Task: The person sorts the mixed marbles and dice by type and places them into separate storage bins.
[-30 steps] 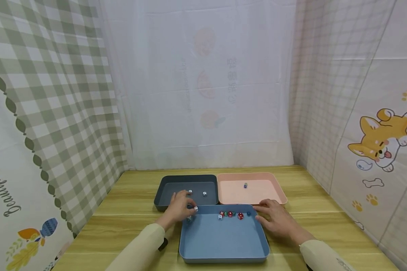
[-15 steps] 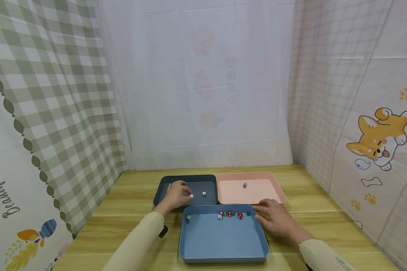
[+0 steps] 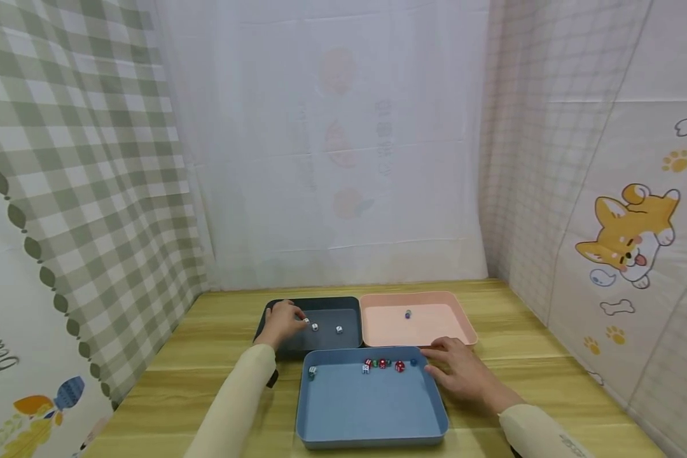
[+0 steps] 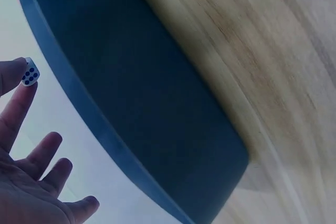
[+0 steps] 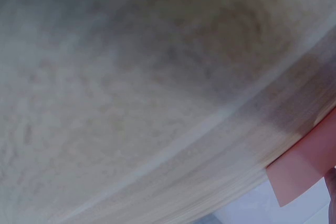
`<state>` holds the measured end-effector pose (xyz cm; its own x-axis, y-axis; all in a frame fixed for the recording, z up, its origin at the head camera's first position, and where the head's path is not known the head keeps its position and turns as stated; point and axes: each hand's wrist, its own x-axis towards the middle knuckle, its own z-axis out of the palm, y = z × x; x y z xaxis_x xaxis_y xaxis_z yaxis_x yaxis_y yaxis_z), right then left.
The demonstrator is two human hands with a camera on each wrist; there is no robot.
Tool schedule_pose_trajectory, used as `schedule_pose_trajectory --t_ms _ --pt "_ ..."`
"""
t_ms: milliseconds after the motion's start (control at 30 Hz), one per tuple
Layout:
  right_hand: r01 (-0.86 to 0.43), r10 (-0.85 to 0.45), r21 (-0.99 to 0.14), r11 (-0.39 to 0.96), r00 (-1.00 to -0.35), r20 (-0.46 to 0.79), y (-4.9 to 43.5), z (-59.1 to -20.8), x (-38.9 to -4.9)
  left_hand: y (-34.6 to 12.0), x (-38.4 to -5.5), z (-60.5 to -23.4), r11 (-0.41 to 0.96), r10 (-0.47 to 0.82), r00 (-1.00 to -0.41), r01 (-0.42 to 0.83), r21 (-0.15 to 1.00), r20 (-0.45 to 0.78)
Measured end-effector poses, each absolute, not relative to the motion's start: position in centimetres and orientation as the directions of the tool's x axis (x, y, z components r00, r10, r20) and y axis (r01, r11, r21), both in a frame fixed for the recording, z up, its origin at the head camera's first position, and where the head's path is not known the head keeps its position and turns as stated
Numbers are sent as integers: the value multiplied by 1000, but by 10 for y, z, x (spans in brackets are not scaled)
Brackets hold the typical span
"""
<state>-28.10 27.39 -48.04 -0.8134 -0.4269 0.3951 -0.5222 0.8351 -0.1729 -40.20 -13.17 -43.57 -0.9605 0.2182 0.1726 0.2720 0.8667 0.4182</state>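
Note:
Over the dark grey tray (image 3: 326, 343), my left hand (image 3: 282, 323) pinches a white die (image 4: 30, 73) between thumb and index finger, the other fingers spread. Two more white dice, a nearer die (image 3: 315, 327) and a farther-right die (image 3: 339, 329), lie in that tray. My right hand (image 3: 460, 372) rests at the far right corner of the blue tray (image 3: 372, 407), its fingertips touching the rim. Along the blue tray's far side lie several dice, including a red die (image 3: 399, 366) and a white die (image 3: 366, 369). A pale die (image 3: 312, 370) sits in its left corner beside a dark one.
A pink tray (image 3: 435, 327) stands beside the dark one, behind the blue tray, with a small blue-and-green item (image 3: 408, 314) in it. All three trays stand on a wood-grain table (image 3: 206, 362). Curtains (image 3: 149, 159) enclose the left, back and right.
My left hand has carried the white die from the blue tray's far left corner forward and left over the dark tray. The right hand stays at the blue tray's corner.

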Motion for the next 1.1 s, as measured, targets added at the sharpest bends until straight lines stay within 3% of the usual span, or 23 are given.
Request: schedule_pose_trajectory --t_ms 733,1100 --pt "-519 -427 -181 835 -820 381 268 -478 -278 -139 -411 -455 886 126 -982 176 428 144" --pt "-494 -407 -189 849 -839 361 271 -478 -279 -143 -412 -451 872 141 -977 199 448 159"
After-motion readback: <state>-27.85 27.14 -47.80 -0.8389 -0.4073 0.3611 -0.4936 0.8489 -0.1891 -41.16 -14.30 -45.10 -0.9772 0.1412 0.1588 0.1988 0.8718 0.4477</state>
